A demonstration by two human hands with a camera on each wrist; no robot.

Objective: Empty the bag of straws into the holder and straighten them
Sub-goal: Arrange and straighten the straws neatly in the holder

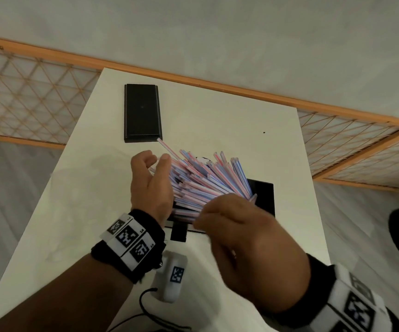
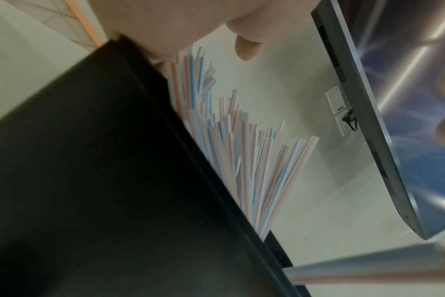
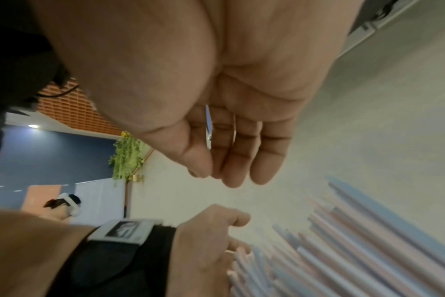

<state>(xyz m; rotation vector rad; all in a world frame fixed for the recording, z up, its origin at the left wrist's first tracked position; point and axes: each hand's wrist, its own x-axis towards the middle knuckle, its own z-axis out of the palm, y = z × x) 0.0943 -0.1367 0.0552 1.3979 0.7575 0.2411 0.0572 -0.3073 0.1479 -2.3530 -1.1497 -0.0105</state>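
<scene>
Right hand [image 1: 246, 238] sits nearest the head camera, blurred, low over the near side of the straws [image 1: 205, 178]. Right wrist view shows its palm and fingers [image 3: 244, 152] straight, close together, gripping nothing: released.

Left hand [image 1: 151, 183] stands edge-on against the left flank of the straws, thumb up, fingers loosely extended along the bundle. Whether those fingers press or merely touch cannot be told from the head view; no curl around the bundle is visible. Right wrist view shows the same left hand [image 3: 206, 247] with its fingers lying against the straw ends.

Straws, pink- and blue-striped on white, stand in the black holder [image 1: 262, 197] and fan out to the left and away from the person; they are uneven in height. One straw pokes out farther, its tip close to a black rectangular lid [image 1: 142, 113] lying flat on the far part of the white surface [image 1: 217, 116].

Left wrist view only: holder wall [image 2: 89, 180] fills the frame from below, straws [image 2: 254, 160] splay above its rim, and a monitor [image 2: 368, 120] hangs beyond.

Head view only: a white tagged device [image 1: 173, 276] with a black cord lies on the near surface.
</scene>
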